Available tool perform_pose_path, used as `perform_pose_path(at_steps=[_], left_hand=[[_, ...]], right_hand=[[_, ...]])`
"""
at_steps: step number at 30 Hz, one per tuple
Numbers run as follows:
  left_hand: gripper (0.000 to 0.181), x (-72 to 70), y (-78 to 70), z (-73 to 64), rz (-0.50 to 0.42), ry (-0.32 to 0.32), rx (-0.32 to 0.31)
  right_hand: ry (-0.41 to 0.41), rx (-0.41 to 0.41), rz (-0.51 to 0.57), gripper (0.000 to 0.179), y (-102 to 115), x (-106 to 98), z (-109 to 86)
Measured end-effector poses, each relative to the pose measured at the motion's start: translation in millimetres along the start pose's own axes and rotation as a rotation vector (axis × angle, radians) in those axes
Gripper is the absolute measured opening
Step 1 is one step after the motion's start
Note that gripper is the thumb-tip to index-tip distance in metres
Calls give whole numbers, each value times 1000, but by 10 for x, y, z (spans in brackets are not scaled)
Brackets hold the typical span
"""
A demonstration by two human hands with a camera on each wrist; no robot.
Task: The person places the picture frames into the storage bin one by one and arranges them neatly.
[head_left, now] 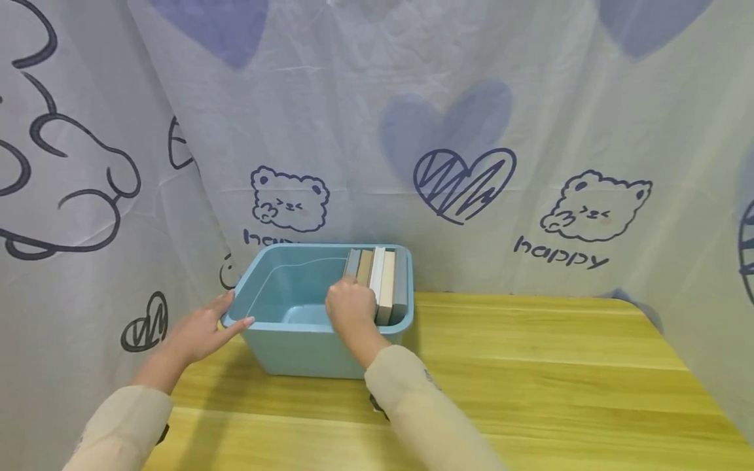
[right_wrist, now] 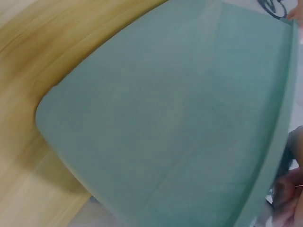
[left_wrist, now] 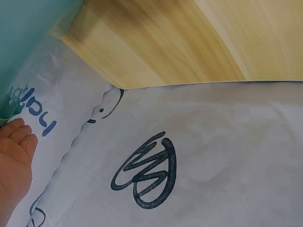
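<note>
A light blue plastic bin stands on the table, books upright along its right side. In the head view these are a grey book, a tan book, a white book, a cream book and another grey book. My right hand reaches over the front rim and grips the leftmost grey book, largely hiding it; in the right wrist view the bin wall covers most of the hand. The left hand holds the bin's front left corner, its thumb along the front rim.
The wooden table extends to the right of the bin. White printed cloth hangs close behind the bin and along the left. Inside, the bin's left part shows its bare floor.
</note>
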State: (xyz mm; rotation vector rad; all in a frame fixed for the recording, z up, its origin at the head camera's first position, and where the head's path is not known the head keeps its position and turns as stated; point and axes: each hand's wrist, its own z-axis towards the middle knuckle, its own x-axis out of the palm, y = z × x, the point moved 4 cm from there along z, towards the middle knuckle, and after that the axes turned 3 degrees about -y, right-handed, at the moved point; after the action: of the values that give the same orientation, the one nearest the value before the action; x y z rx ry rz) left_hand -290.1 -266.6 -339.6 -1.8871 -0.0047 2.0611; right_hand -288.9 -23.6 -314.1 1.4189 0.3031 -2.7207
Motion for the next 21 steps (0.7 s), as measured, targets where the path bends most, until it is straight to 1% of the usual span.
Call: perform_pose_path(at_steps=[3,6,7,9,12,15,18,21], left_hand=[[86,-17,-24,16,-7,8,15],[85,-34,-38,22,-7,4,30],[85,-35,-40,20,-4,-1,35],[83,-29,-49,11,3,-14,40],[76,-37,-83,-14,-19,-60,43],[68,-91,-153,-41,-79,-167,52],[62,-163,-252,-71,-131,-306,56],[55,-200,-374,-110,-138,-435,57]], right_hand=[[-164,-31,90,32,-114,-116,-41],[-294,-45,241,28,-277,-233,-79],[-311,-41,289,26,-342,-268,-96],[-320,-23,374,22,-486,-334,-134],[-335,-8,439,18,-726,-418,-206],[-384,5,462,18,-991,-489,-299],[-446,24,479,17,-1250,-534,-420],[-502,41,486,15,-1468,-542,-551]])
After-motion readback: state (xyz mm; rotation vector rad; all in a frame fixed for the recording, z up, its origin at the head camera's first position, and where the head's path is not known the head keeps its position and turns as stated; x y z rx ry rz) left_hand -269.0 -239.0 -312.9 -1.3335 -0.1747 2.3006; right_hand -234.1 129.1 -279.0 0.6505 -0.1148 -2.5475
